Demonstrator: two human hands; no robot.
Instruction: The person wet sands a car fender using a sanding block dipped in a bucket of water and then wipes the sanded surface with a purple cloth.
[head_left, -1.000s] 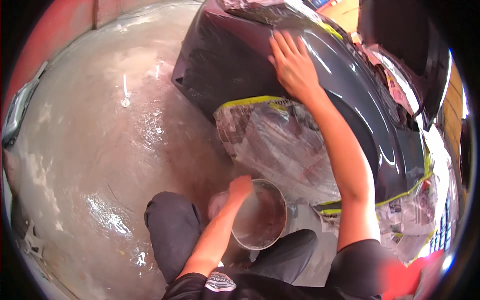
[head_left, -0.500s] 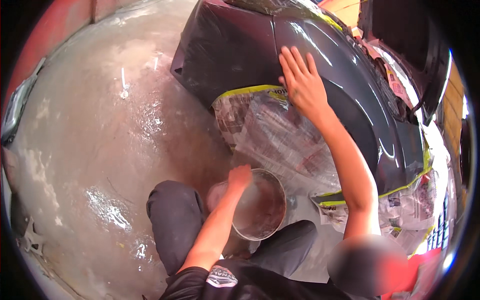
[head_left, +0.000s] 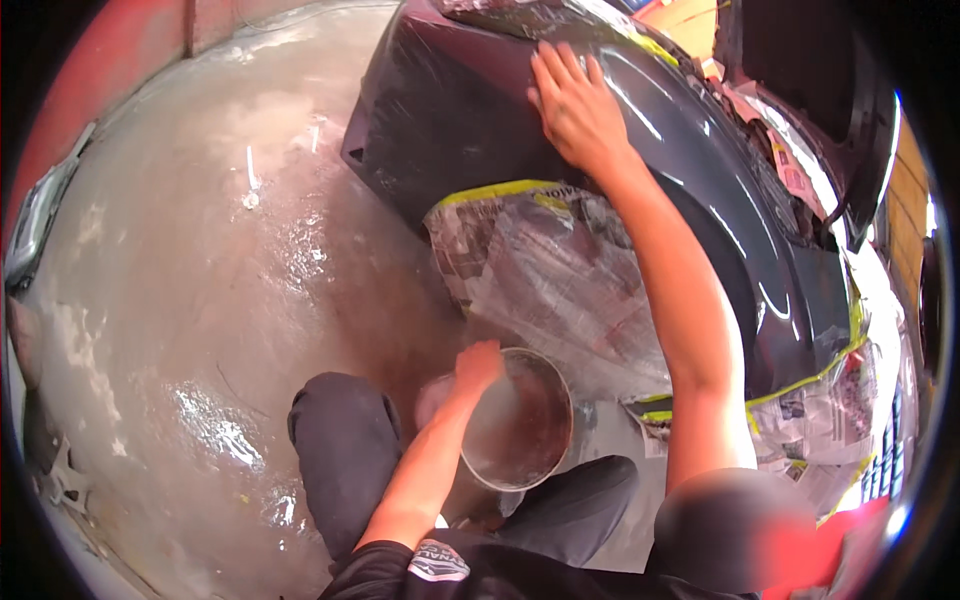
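Note:
A dark grey car body panel (head_left: 700, 150) curves across the upper right, its arch covered with newspaper (head_left: 470, 240), plastic sheet (head_left: 560, 290) and yellow tape (head_left: 490, 188). My right hand (head_left: 580, 110) lies on the glossy panel near its upper part, fingers stretched out. Low in the view, between my bent knees, is a round bucket (head_left: 520, 440) of murky liquid. My left hand (head_left: 478, 365) is closed at the bucket's upper left rim, blurred; I cannot make out what it holds.
A wet concrete floor (head_left: 220, 260) spreads to the left, with a red wall (head_left: 100, 100) behind it and a long silvery part (head_left: 40, 210) along the left edge. A raised dark panel (head_left: 800, 80) and more newspaper masking (head_left: 810, 420) stand on the right.
My right hand moved down the panel toward the taped arch half a second ago, then back up to its upper part. My left hand stays at the bucket, shifting slightly.

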